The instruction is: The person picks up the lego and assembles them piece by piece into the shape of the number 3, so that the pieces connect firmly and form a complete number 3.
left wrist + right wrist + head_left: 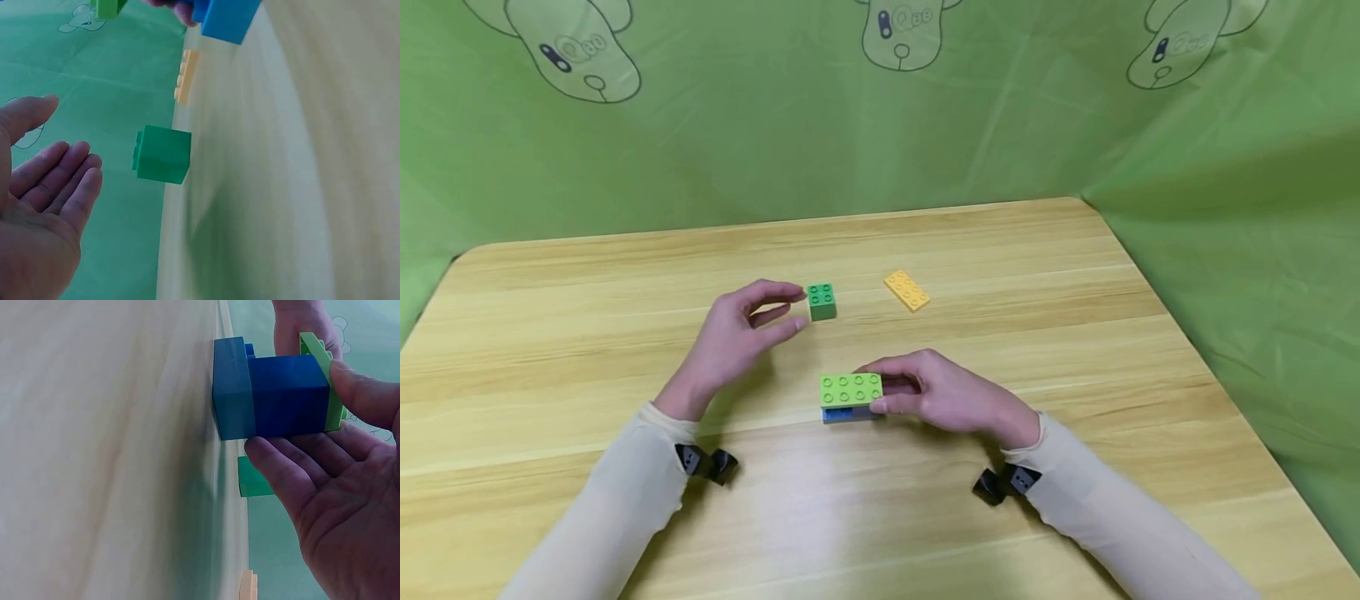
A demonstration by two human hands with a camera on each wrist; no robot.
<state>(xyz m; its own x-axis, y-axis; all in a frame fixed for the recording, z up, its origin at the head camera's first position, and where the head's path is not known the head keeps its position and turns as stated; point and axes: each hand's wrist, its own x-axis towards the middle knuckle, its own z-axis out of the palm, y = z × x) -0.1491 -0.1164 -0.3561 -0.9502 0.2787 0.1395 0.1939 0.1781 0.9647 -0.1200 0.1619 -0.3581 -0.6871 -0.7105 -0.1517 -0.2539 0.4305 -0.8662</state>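
My right hand [951, 396] holds a small stack of toy building bricks by its right end, thumb at the near edge and fingers on the far side. On top of the stack is a lime-green studded plate [851, 389]. Beneath it, the right wrist view shows a dark blue brick [290, 397] on a lighter blue brick [232, 390]. Just left of a green brick [823, 310] with four-stud top, my left hand [733, 337] reaches with thumb and fingers apart. Nothing is between those fingers, and the left wrist view shows a gap to the green brick [164, 154].
An orange-yellow studded plate [907, 290] lies flat, right of the green brick. The wooden table [1037, 275] has green cloth [775, 142] with printed animal heads behind it and along its right side. Small black cameras [706, 463] sit on both sleeved wrists.
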